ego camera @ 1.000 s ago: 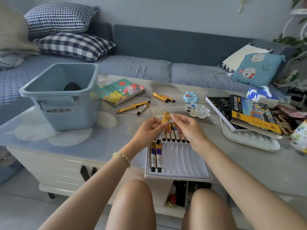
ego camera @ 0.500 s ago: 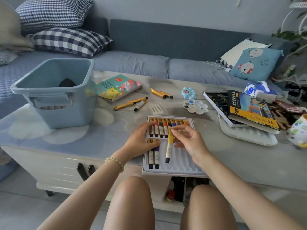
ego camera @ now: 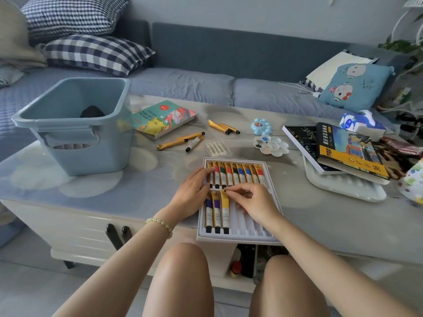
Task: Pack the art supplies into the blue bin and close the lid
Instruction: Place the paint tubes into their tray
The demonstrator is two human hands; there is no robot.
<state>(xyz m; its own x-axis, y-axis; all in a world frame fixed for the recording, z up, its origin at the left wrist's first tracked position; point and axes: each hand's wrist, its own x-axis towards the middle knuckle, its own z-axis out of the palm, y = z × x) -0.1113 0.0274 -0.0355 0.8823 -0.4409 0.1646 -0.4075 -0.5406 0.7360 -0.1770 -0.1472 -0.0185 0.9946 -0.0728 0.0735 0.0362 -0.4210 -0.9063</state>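
Note:
A white paint tray [ego camera: 251,232] lies at the table's front edge, its upper row full of tubes and three tubes in its lower row. My right hand [ego camera: 256,202] pinches the top end of the yellow paint tube [ego camera: 225,211], which lies in the third lower slot. My left hand [ego camera: 192,193] rests with straight fingers on the tray's left edge and the first upper tubes. The blue bin [ego camera: 75,154] stands open at the left with a dark object [ego camera: 91,112] inside. No lid is in view.
Loose gold tubes [ego camera: 180,141] and two more tubes [ego camera: 223,126] lie behind the tray, beside a paint book [ego camera: 163,117], a small clear case [ego camera: 216,148] and two flower palettes [ego camera: 271,145]. At the right, a pastel box [ego camera: 348,149] sits on a white plastic tray [ego camera: 348,186].
The yellow tube went from being held up in both hands down into the third lower slot. My left hand moved onto the tray's left edge.

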